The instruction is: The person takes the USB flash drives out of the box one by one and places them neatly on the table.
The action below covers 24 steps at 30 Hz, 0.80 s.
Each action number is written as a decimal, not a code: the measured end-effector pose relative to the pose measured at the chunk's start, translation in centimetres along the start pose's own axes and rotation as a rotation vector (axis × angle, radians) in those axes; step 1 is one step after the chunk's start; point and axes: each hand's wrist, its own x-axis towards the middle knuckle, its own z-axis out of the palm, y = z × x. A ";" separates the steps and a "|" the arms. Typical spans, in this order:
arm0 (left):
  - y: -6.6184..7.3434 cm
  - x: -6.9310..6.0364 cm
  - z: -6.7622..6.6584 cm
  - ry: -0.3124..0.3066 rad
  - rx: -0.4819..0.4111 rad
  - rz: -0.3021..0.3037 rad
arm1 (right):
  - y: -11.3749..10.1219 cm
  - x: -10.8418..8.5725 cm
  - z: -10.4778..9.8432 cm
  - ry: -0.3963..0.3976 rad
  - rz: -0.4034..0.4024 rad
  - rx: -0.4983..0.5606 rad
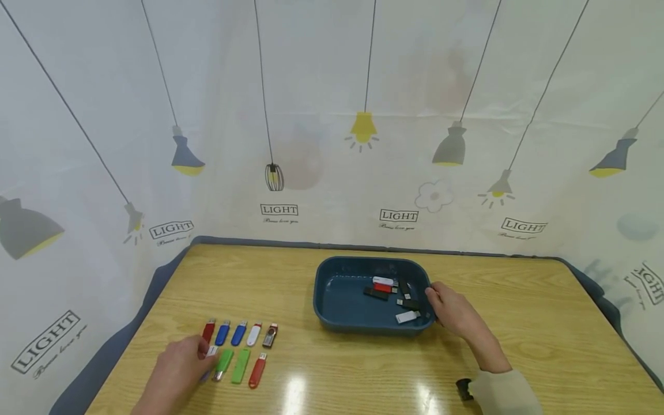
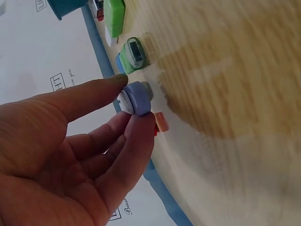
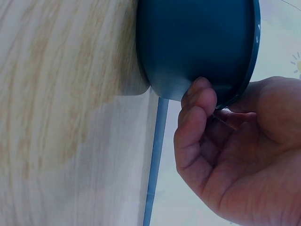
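Observation:
Between thumb and fingers, my left hand [image 1: 178,366] pinches a purple and white USB stick [image 2: 138,98]; most of it is hidden from the head view. Around it on the table lie two rows of USB sticks: a red one [image 1: 208,331], two blue ones, a white one [image 1: 253,334], a brown and silver one [image 1: 270,335], two green ones and another red one [image 1: 257,370]. My right hand [image 1: 453,308] grips the right end of a dark blue bin [image 1: 342,325], thumb on the rim and fingers outside. Several black, white and red USB sticks lie in the bin's right half.
The wooden table [image 1: 363,369] reaches back to a curtain [image 1: 332,144] printed with lamps. A dark band shows at the right sleeve [image 1: 504,392], near the table's front.

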 end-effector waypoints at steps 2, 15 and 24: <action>-0.1 0.1 0.1 0.004 0.015 0.001 | 0.0 0.0 0.0 0.000 0.009 -0.001; -0.6 0.5 0.6 0.027 0.049 0.021 | -0.2 -0.1 0.0 0.004 0.023 -0.003; -0.2 0.0 -0.1 0.063 0.070 0.048 | 0.0 0.1 0.1 0.004 0.028 -0.004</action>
